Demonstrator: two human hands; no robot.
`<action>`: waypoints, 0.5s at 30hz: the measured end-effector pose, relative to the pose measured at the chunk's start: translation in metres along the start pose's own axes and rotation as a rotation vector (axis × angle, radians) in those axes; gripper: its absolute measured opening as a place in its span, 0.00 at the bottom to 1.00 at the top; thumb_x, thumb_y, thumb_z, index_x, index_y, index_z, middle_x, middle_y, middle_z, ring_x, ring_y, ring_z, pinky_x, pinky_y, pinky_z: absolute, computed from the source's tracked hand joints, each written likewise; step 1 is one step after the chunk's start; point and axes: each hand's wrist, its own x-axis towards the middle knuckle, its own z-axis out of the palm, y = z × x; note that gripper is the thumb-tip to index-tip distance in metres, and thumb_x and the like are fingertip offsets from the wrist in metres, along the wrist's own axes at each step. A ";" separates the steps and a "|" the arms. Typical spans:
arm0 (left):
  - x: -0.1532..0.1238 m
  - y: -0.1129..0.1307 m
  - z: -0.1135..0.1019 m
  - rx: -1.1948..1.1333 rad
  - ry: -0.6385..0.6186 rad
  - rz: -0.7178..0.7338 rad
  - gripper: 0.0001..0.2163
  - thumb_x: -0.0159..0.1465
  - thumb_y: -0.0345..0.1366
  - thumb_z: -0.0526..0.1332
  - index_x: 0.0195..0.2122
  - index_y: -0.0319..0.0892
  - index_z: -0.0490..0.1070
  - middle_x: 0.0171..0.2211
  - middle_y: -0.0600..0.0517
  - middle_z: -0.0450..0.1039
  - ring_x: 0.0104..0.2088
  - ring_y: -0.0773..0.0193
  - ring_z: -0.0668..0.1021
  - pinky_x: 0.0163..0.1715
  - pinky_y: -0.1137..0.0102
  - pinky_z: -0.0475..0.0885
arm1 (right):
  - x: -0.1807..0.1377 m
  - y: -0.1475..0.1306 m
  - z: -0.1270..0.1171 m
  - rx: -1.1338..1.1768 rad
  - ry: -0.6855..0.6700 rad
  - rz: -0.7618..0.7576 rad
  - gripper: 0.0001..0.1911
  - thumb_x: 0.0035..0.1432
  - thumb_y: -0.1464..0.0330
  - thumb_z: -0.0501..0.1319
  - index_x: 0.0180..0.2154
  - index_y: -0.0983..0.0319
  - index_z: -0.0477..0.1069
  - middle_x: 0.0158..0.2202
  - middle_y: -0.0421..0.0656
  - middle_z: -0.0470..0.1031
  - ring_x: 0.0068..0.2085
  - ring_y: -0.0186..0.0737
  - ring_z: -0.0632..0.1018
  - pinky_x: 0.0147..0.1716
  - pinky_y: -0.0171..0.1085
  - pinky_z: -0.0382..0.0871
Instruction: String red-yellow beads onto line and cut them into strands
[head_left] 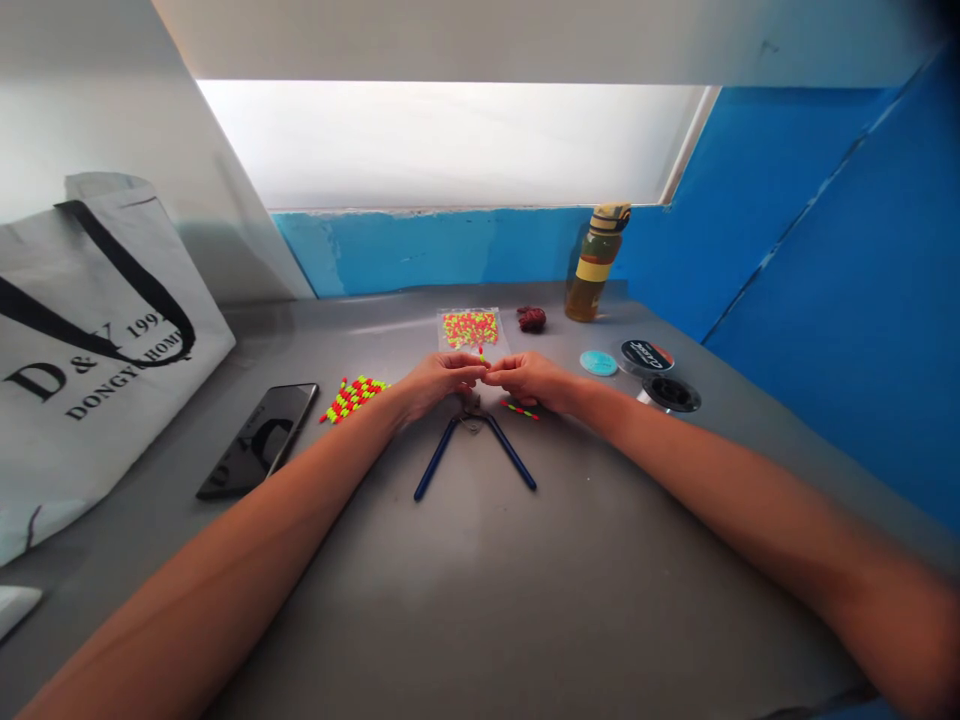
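Note:
My left hand (442, 380) and my right hand (529, 378) meet fingertip to fingertip above the table. A small red-and-yellow float bead (481, 352) pokes up at the pinched fingers of my left hand. My right fingers are pinched too, and what lies between them is hidden. Below the hands lie blue-handled pliers (474, 422), their handles spread. Beside my right hand rests a short row of red and green float beads (520, 409). A pile of such bead rows (354, 398) lies left of my left wrist.
Behind the hands is a clear bag of loose beads (470, 328), with a dark red bundle (532, 319) and a bottle (598, 263). Line spools (646, 356) and a turquoise disc (598, 363) sit right. A phone (259, 440) and white tote bag (112, 350) stand left.

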 end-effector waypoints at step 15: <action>0.005 -0.010 -0.004 0.060 -0.008 0.032 0.14 0.56 0.44 0.71 0.38 0.40 0.80 0.38 0.47 0.76 0.33 0.65 0.76 0.38 0.67 0.70 | 0.004 0.003 -0.002 0.030 0.070 0.017 0.11 0.53 0.65 0.71 0.31 0.63 0.71 0.20 0.33 0.57 0.18 0.27 0.55 0.14 0.30 0.47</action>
